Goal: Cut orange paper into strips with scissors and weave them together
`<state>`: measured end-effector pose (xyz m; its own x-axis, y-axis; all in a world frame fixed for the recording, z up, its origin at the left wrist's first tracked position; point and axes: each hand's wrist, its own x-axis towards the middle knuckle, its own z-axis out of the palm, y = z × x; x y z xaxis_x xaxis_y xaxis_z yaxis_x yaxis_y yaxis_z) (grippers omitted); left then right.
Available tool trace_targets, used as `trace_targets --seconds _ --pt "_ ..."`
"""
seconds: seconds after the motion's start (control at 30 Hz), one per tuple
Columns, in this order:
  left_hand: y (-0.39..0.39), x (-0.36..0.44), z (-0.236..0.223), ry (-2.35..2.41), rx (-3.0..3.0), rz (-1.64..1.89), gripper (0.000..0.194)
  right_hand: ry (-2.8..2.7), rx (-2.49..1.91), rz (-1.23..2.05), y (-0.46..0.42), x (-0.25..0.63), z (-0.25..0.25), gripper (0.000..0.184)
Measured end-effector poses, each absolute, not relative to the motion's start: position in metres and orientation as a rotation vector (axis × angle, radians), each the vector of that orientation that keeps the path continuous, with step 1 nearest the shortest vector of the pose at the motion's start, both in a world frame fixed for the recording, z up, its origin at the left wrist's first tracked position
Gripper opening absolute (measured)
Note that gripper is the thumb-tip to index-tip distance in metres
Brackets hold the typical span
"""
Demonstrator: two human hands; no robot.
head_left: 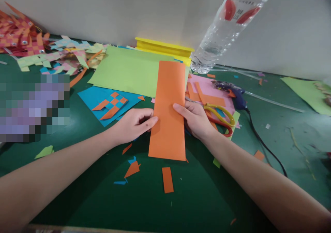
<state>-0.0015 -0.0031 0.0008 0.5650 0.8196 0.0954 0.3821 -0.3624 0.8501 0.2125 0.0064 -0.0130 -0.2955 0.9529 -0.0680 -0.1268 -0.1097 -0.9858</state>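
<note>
A long strip of orange paper (169, 84) is held up between my two hands above the green table. My left hand (137, 124) pinches its left edge, thumb on the front face. From the right side my right hand (195, 117) grips it, with the thumb lying across the front and the other fingers behind, partly hidden. Scissors with yellow and red handles (222, 114) lie just beyond my right hand. To the left, a woven orange and blue paper fish (113, 104) rests on blue paper (88, 95).
Green sheets (129, 67) lie behind the strip, with a yellow holder (165, 47) at the wall. A glue gun (238, 97), its cord, and a tilted plastic bottle (222, 29) are on the right. Woven pieces (23, 33) heap at far left. Paper scraps (168, 180) litter the front.
</note>
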Motion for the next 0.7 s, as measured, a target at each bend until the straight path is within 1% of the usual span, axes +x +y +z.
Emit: trace_targets --seconds 0.27,0.5,0.7 --pt "-0.0032 -0.0020 0.0010 0.978 1.899 0.631 0.033 -1.367 -0.977 1.564 0.0053 0.2145 -0.0115 0.026" --pt "-0.0015 -0.0017 0.0001 0.950 1.874 0.715 0.036 -1.476 -1.001 1.535 0.0063 0.2165 -0.0107 0.031" --pt "-0.0023 -0.0015 -0.0003 0.938 1.876 0.723 0.034 -1.541 -0.984 1.494 0.0055 0.2164 -0.0086 0.028"
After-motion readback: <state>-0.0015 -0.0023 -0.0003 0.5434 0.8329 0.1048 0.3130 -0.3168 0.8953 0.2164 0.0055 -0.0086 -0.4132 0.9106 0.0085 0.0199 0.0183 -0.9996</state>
